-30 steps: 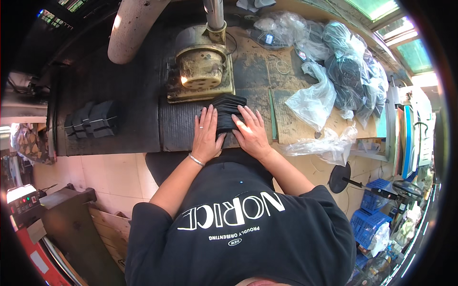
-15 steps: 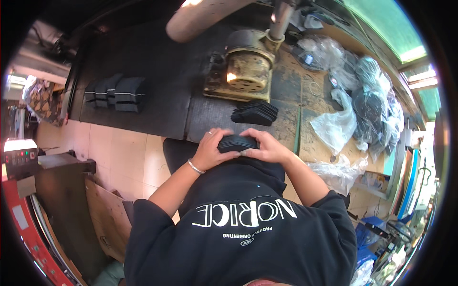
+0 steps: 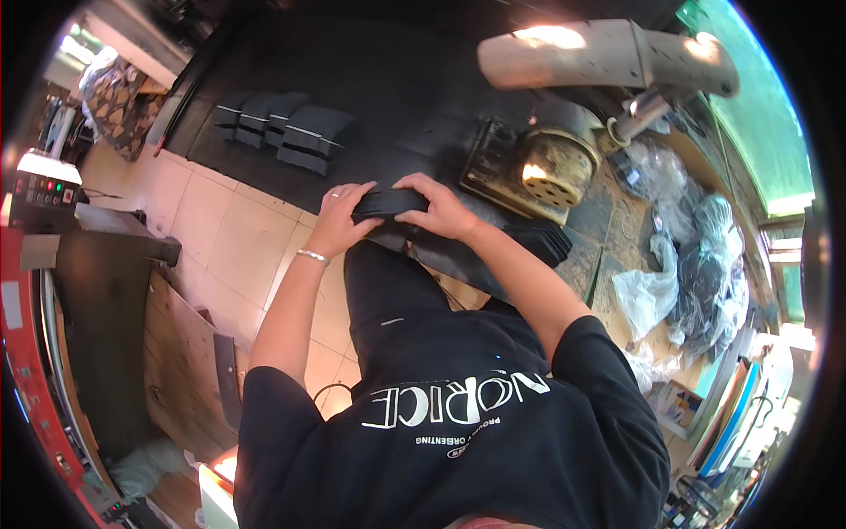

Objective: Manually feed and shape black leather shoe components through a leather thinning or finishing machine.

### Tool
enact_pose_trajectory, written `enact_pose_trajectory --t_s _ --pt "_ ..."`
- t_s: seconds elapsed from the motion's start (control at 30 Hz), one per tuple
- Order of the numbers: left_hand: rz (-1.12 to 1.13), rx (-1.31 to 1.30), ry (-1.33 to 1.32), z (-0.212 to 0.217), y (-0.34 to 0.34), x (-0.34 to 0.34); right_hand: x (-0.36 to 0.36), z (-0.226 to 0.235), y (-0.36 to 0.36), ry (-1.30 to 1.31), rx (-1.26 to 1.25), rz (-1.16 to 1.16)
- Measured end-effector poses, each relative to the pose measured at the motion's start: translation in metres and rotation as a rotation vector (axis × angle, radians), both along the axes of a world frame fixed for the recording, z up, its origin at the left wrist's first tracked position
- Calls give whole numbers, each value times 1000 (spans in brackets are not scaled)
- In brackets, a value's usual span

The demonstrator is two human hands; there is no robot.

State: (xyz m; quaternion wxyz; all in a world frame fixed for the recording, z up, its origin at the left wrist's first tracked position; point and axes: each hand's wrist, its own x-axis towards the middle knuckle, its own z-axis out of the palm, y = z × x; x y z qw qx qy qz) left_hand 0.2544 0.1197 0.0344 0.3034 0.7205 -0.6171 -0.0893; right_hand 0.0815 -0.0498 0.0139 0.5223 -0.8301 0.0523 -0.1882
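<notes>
From my remote seat I see both hands gripping a flat stack of black rubber-like pieces (image 3: 389, 203) at the near edge of the dark mat-covered workbench (image 3: 388, 97). The left hand (image 3: 337, 219), ring on one finger and a silver bracelet at the wrist, clamps the stack's left end, fingers curled over its top. The right hand (image 3: 438, 208) clamps the right end, fingers together across the top. Further left on the bench sits a row of bundled black pieces with pale bands (image 3: 284, 130), well apart from the hands. Just right of the hands stands a brass-coloured metal press base (image 3: 539, 169) under a pale cylindrical arm (image 3: 599, 55). Clear plastic bags of dark goods (image 3: 696, 264) lie at the far right.
</notes>
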Motion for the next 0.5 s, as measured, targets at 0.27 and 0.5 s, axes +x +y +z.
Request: enact_pose_trajectory --t_s 0.27,0.5 --pt "118 73 -12 -43 -4 -11 12 -21 11 113 -193 -189" --pt "142 93 -44 -43 -20 -24 33 -20 34 242 -508 -319"
